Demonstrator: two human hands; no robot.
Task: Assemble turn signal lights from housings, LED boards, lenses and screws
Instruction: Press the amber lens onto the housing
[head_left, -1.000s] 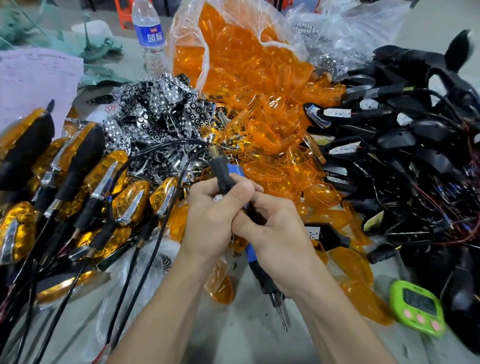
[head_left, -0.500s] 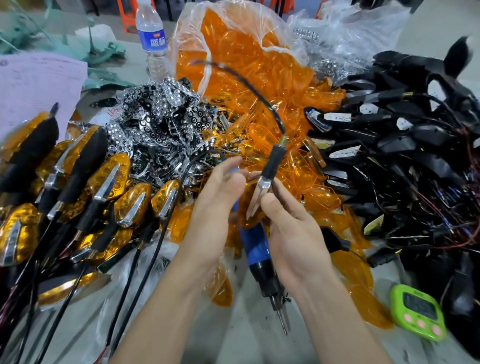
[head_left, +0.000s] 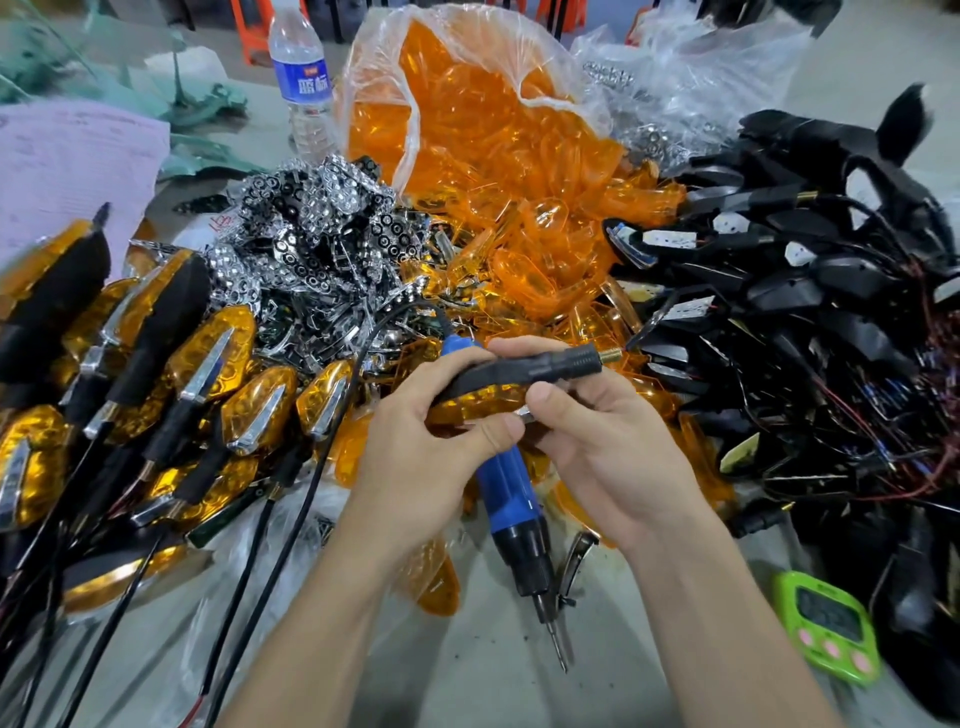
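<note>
the turn signal light (head_left: 498, 376) sits at the middle of the view, held above the table (head_left: 467, 691) between both hands and lying nearly level; its housing is matt black and narrows into a ribbed, rubbery stem that ends in a brass threaded tip pointing right; a glossy amber lens (head_left: 467, 410) shows along its underside; the left hand (head_left: 415, 447) grasps the wide end, fingers curled over the top of the housing and thumb laid along the lens edge; the right hand (head_left: 608, 447) grasps the stem end, thumb pressed up under it and fingers wrapped behind; both forearms come in from the bottom edge and converge on the light.

a blue electric screwdriver (head_left: 506, 493) runs beneath the hands, with a smooth plastic body, a black nose and a thin steel bit aimed at the person; its black cable arcs off to the left; whether any finger holds it cannot be told.

to the left lies a heap of finished lights (head_left: 208, 374), amber lenses with chrome strips and black stems; behind them is a tangle of shiny chrome reflectors (head_left: 311, 234); a clear crinkled bag (head_left: 415, 130) spills translucent orange lenses behind the hands; on the right sits a mound of black housings (head_left: 805, 312) with thin red and black wires; a water bottle (head_left: 304, 78) stands at the back, and a lime green timer (head_left: 831, 634) lies near the right forearm.
</note>
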